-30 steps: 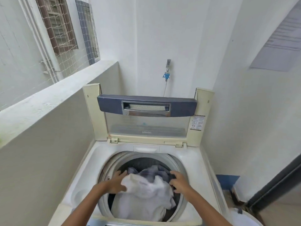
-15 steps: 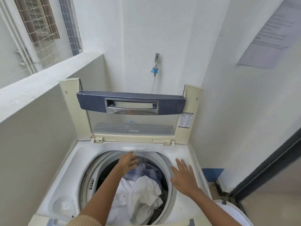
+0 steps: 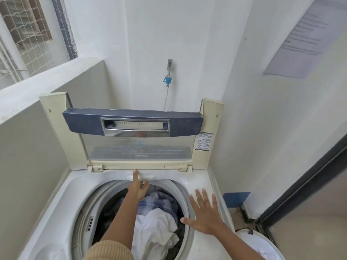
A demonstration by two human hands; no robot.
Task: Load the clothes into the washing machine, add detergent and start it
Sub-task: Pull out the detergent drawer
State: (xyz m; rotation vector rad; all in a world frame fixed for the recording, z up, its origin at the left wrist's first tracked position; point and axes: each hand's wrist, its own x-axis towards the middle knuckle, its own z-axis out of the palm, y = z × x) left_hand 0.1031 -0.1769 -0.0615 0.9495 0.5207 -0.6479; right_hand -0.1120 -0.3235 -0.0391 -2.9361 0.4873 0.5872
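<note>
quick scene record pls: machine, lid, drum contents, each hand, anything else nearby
machine: top-loading washing machine, white top
lid: lid folded up, open
drum contents: white garment on top, blue plaid garment behind it
left hand: left hand open, reaching over the drum, fingertip at the small panel below the hinge
right hand: right hand open, flat on the machine top right of the drum
nearby: wall tap with hose; white basket at lower right

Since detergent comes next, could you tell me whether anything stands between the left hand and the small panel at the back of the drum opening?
Nothing visible does. The left hand reaches over the clothes, one finger already touching the panel.
</note>
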